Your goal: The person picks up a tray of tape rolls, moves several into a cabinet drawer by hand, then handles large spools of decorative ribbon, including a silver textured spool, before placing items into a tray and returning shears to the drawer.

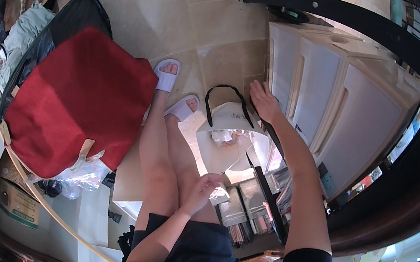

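My right hand (264, 101) reaches forward beside the drawer fronts, fingers extended. A dark narrow edge (278, 140) runs under its wrist; whether the hand grips it is hidden. My left hand (205, 189) is above my knee with its fingers curled, close to a small white piece (219, 196); I cannot tell if it holds that piece. Between the hands stands a white paper bag (208, 146) with black handles, its mouth towards me. Inside it lies a crumpled clear plastic item (223, 136).
A white drawer cabinet (370, 124) stands at the right. A big red fabric bag (82, 102) and a black plastic bag (84, 15) sit at the left. Clear cases (252, 200) stand near my right thigh. A curved black bar (341, 9) crosses the top right above the tiled floor (154, 8).
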The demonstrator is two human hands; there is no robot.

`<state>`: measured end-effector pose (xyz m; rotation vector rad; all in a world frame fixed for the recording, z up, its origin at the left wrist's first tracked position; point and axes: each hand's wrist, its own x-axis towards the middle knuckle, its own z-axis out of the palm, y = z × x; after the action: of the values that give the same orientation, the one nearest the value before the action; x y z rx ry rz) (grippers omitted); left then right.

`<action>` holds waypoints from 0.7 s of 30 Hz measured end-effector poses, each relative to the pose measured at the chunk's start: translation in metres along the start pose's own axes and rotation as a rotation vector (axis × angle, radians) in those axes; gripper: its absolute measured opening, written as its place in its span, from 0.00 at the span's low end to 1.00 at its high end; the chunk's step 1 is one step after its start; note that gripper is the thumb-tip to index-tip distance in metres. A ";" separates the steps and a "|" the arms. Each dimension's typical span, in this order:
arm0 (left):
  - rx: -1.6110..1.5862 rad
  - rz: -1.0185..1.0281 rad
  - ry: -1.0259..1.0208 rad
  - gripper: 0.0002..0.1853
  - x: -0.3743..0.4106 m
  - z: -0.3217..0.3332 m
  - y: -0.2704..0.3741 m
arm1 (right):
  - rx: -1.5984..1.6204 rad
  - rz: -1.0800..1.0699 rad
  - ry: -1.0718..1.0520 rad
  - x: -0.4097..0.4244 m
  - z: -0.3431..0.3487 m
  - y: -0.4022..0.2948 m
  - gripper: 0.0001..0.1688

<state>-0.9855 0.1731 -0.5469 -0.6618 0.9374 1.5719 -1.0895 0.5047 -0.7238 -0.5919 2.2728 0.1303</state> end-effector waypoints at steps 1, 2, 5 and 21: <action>0.015 0.020 0.006 0.13 0.000 -0.002 0.001 | 0.161 0.156 0.072 -0.008 -0.006 0.009 0.27; -0.001 0.011 0.022 0.13 -0.001 -0.004 0.003 | 0.322 0.311 0.149 -0.017 -0.011 0.023 0.28; -0.029 -0.016 0.050 0.14 0.004 -0.012 0.007 | -0.023 0.527 0.335 -0.041 0.041 0.058 0.27; 0.385 0.251 0.242 0.11 -0.090 -0.033 0.106 | 1.319 0.457 0.624 -0.163 -0.273 -0.268 0.11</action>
<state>-1.0724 0.0927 -0.4673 -0.4789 1.5074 1.4867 -1.0512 0.2548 -0.3935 0.6647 2.3825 -1.3817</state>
